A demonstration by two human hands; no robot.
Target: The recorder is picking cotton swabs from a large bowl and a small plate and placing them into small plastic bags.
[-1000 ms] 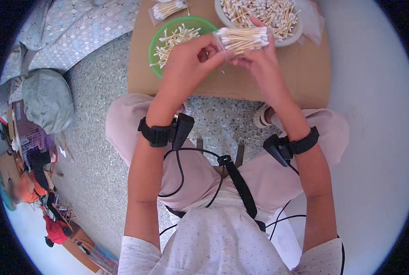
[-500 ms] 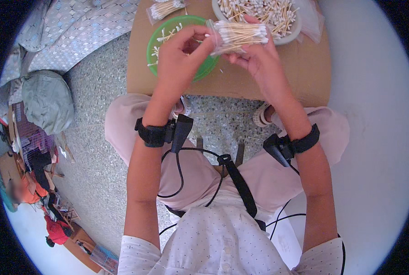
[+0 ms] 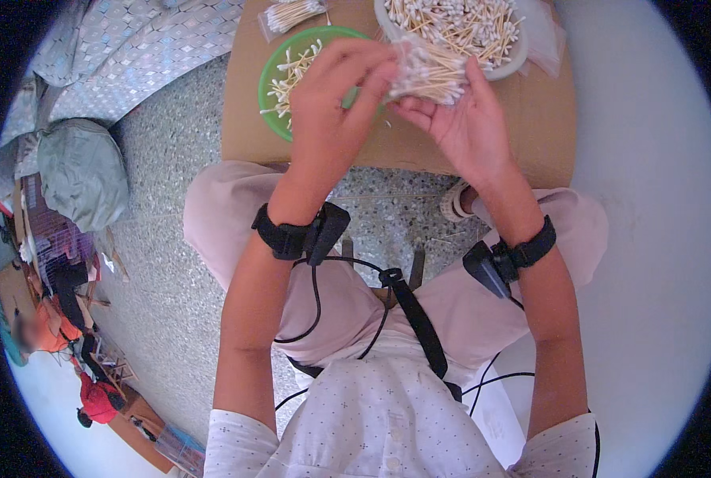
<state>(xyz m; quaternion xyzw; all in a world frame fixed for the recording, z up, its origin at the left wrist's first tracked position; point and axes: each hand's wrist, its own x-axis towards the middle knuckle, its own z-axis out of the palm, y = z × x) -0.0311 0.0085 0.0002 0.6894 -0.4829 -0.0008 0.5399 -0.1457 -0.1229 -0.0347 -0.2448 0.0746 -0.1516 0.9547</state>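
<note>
Between my two hands is a clear plastic bag of cotton swabs, held above the cardboard surface and slightly blurred. My left hand pinches the bag's left end, its fingers closed. Under the bag's right side, my right hand supports it with curved fingers and the thumb up along the edge. Partly hidden by my left hand, a green bowl holds loose cotton swabs. A white bowl heaped with many more swabs stands just beyond my right hand.
A filled bag of swabs lies at the far left of the cardboard. Flat clear bags lie right of the white bowl. A grey-green bag rests on the speckled floor at left. A person is at the far left.
My left hand has moved right and turned over the bag's end. The bag has tilted, its right end lower, and the swabs inside look less aligned. My right hand has opened its palm more upward.
</note>
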